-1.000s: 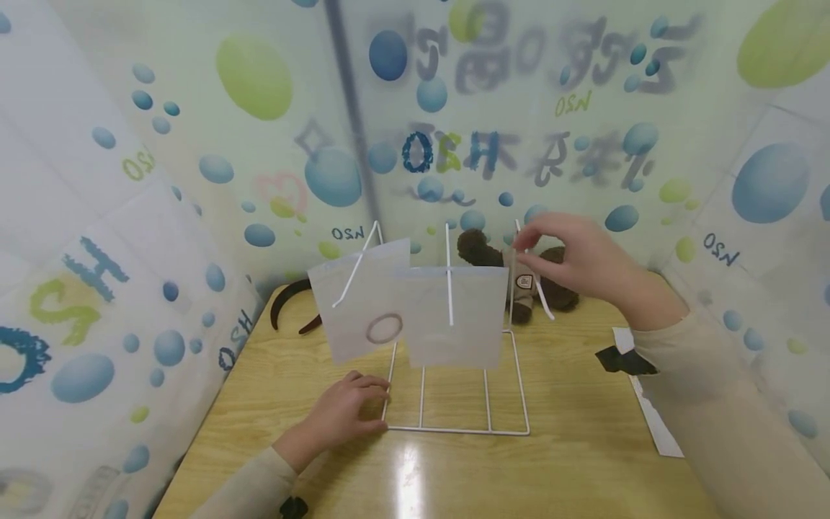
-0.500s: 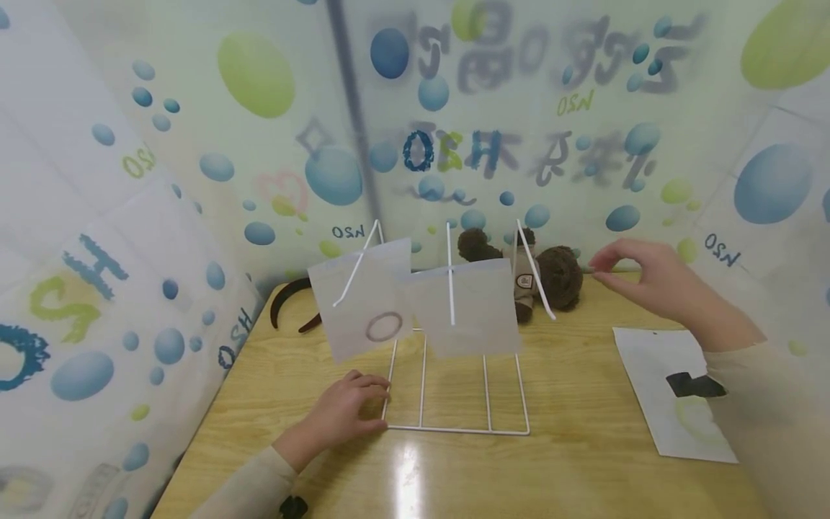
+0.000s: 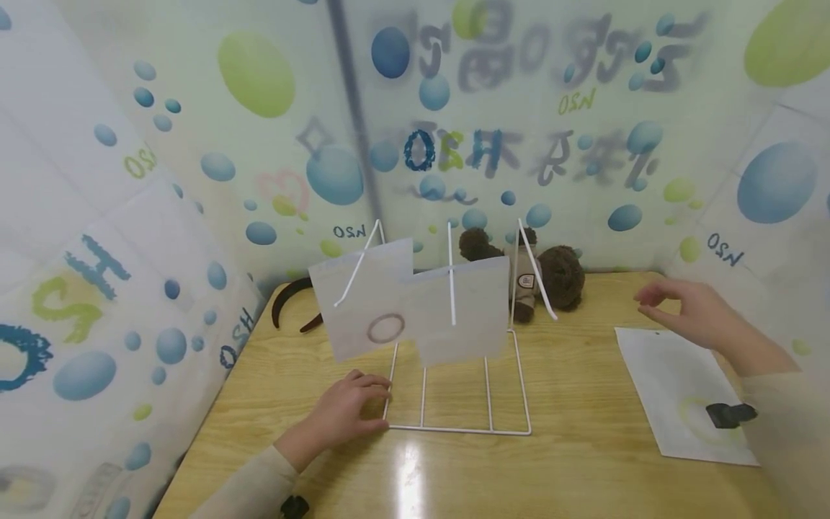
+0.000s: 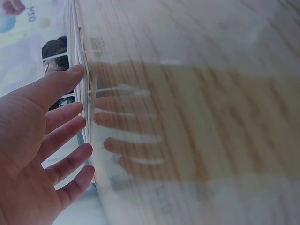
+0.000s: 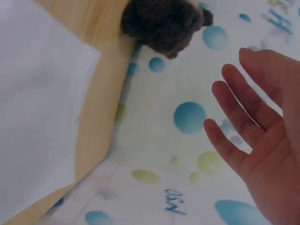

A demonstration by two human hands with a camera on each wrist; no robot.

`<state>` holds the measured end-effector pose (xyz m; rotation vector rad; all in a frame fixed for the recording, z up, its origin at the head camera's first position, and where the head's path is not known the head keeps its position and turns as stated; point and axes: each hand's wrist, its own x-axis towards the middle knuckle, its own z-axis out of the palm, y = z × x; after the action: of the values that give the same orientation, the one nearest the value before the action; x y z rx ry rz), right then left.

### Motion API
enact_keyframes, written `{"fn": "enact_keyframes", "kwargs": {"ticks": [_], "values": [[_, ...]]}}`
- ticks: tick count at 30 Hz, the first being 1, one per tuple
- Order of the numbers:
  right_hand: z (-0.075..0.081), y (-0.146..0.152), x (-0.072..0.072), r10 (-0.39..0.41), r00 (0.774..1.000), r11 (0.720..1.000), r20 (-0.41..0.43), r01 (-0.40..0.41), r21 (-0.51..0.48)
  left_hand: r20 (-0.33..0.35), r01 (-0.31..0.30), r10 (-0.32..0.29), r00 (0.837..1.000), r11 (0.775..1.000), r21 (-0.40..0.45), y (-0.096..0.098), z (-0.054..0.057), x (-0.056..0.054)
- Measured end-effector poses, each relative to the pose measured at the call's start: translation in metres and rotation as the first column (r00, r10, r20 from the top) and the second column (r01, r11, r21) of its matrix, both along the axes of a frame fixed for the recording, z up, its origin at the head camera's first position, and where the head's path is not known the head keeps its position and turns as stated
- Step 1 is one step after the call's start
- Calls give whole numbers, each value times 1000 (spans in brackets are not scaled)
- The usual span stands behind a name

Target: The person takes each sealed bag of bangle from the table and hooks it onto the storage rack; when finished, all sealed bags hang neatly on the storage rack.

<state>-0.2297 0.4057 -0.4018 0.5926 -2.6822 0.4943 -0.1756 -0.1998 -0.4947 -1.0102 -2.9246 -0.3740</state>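
A white wire rack (image 3: 454, 431) with upright hooks stands on the wooden table. From its left hook hangs a pale sheet (image 3: 382, 281) bearing a grey ring. Another pale sheet (image 3: 480, 310) hangs on the middle hook, and the right hook (image 3: 537, 270) is bare. My left hand (image 3: 344, 411) rests at the rack base's front left corner, fingers loosely spread and touching the wire. Over the far end of a white sheet (image 3: 668, 389) lying flat, with a faint yellow-green ring, my right hand (image 3: 700, 317) hovers, fingers relaxed, holding nothing in the right wrist view.
Behind the rack's right side lies a brown plush bear (image 3: 560, 277). A dark curved band (image 3: 288, 295) lies behind the left sheet, partly hidden. Curtains printed with blue and green dots (image 3: 333, 176) close off the table's back and sides.
My right hand has moved from beside the right hook rightward and down, above the flat sheet. The middle sheet has swung slightly. My left hand stays put.
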Motion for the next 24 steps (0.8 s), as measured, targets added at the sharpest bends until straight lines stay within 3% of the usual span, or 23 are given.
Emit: {"fn": "enact_keyframes", "kwargs": {"ticks": [10, 16, 24], "values": [[-30, 36, -6, -66, 990, 995, 124, 57, 79, -8, 6, -6, 1000, 1000, 5, -2, -3, 0], [-46, 58, -15, -123, 947, 992, 296, 104, 77, -35, 11, -11, 999, 1000, 7, -3, -5, -1], [-64, 78, -23, -151, 908, 987, 391, 114, 115, -13, 8, -8, 1000, 1000, 2, -3, -4, -2]]}}
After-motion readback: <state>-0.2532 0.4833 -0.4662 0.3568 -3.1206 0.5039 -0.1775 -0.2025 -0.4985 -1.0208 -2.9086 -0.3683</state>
